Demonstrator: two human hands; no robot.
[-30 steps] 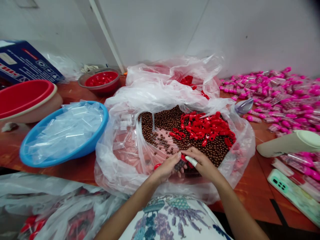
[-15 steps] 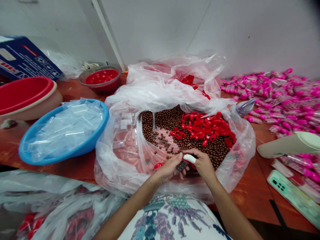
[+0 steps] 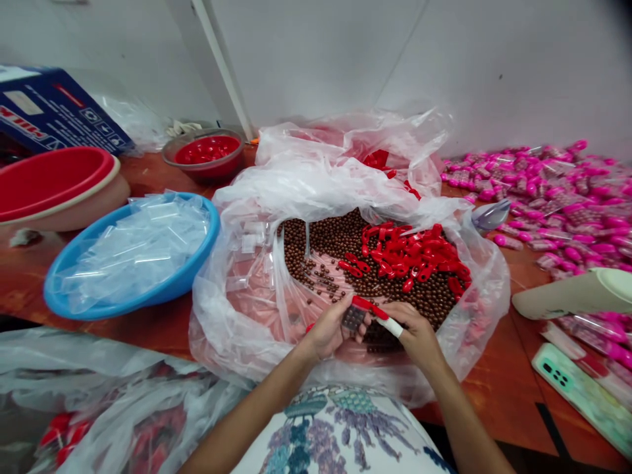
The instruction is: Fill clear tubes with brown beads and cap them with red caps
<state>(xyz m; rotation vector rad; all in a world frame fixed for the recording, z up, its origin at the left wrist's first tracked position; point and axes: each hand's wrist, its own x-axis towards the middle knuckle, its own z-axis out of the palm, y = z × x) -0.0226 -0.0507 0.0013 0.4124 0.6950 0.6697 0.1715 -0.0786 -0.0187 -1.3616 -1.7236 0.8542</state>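
Left grip curled around a clear packet point(image 3: 352, 320) of brown beads, right grip pinching the red cap point(image 3: 370, 307) at its top: head view.
Judging by the pose, the step in hand is working the red cap at the packet's mouth, and the next move calls for a level packet and even pressure so nothing spills. The left hand point(image 3: 330, 330) has its fingers bent close about the packet; the right hand point(image 3: 417, 332), one digit in a white wrap point(image 3: 394, 327), looks closed on the cap's outer end. Packet and cap are just below mid-frame, over an open plastic bag point(image 3: 316, 191) holding loose beads point(image 3: 323, 236) and a red heap of caps point(image 3: 412, 253). A blue basin point(image 3: 195, 270) stands at left on the bench point(image 3: 498, 395); pink-topped tubes point(image 3: 553, 191) lie upper right.
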